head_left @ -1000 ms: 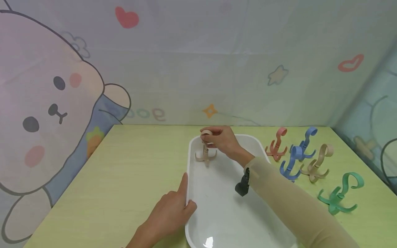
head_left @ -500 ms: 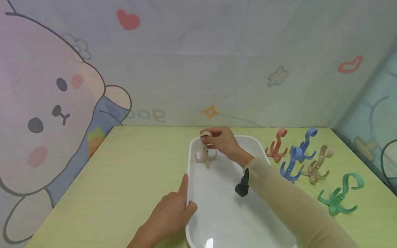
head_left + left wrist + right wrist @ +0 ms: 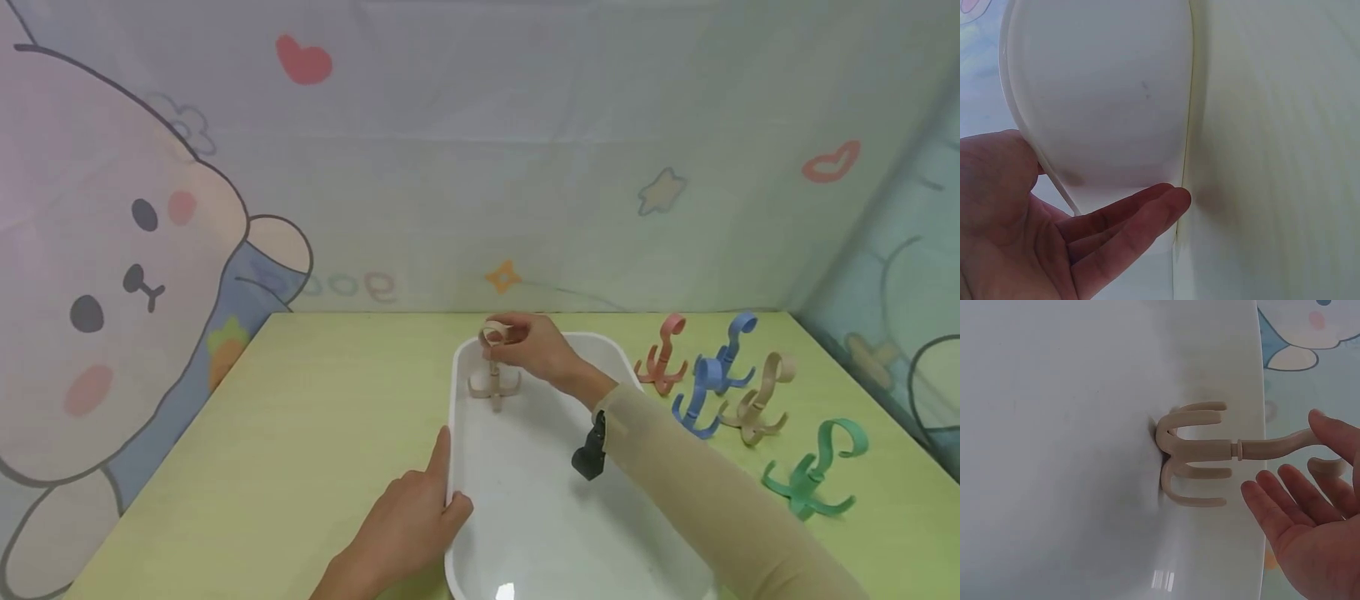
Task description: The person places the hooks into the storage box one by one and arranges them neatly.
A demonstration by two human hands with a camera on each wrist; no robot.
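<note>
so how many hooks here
6: beige hook in the tray; on the table right of it: red hook, rear blue hook, front blue hook, second beige hook, green hook. Sleeve could hide more.

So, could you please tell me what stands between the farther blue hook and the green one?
In the head view, an unheld beige hook stands between them.

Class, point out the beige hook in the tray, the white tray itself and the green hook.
Beige hook (image 3: 1204,450): right wrist view, on its stem.
White tray (image 3: 525,500): head view, on its bare inner floor.
Green hook (image 3: 806,483): head view, on the hub where its prongs meet.
</note>
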